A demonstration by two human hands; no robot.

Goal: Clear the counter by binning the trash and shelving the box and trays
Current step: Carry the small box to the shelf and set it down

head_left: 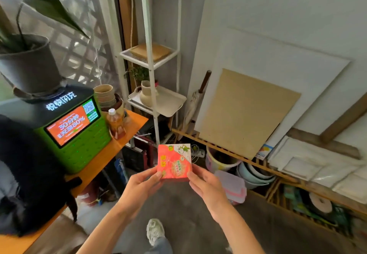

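A small red and white printed box [174, 161] is held in front of me above the floor. My left hand [142, 184] grips its lower left corner and my right hand [206, 184] grips its lower right corner. Behind it rises a white metal shelf unit [151, 59]. One shelf carries a cream tray [168, 102] with a beige jug [146, 94] on it. A higher shelf holds a flat woven tray [153, 52]. The orange counter [103, 158] runs along my left.
On the counter stand a green charging kiosk [75, 132], a grey plant pot [29, 65], stacked clay pots [105, 94], a tea bottle [116, 124] and a black bag [29, 174]. Boards [248, 112] lean on the right wall. Buckets [220, 160], a lidded plastic container [232, 186] and a wooden rack [297, 194] crowd the floor.
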